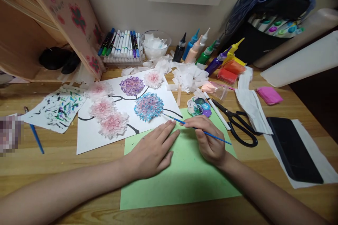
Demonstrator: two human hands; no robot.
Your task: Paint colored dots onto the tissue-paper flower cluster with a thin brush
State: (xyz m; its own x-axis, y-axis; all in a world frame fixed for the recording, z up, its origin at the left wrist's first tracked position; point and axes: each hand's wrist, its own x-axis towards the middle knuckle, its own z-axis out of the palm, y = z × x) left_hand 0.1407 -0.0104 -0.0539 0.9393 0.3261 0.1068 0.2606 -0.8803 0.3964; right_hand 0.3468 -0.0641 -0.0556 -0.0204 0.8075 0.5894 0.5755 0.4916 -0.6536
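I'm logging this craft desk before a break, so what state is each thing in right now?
Left hand: flat, palm down on the green paper.
Right hand: gripping a blue paintbrush, tip toward the blue tissue flower.
Paint palette: wells filled with mixed colours.
Scissors: closed, lying flat.
Paint bottles: capped, leaning against the wall.
Markers: capped, in their rack.
Glass bowl: holding white tissue pieces.

Both forearms bare to the frame edge — no sleeves, watch, bracelet or rings visible on left hand (153, 151) or right hand (208, 140) — fingernails short and unpainted, a small dark mark on the left hand's back.
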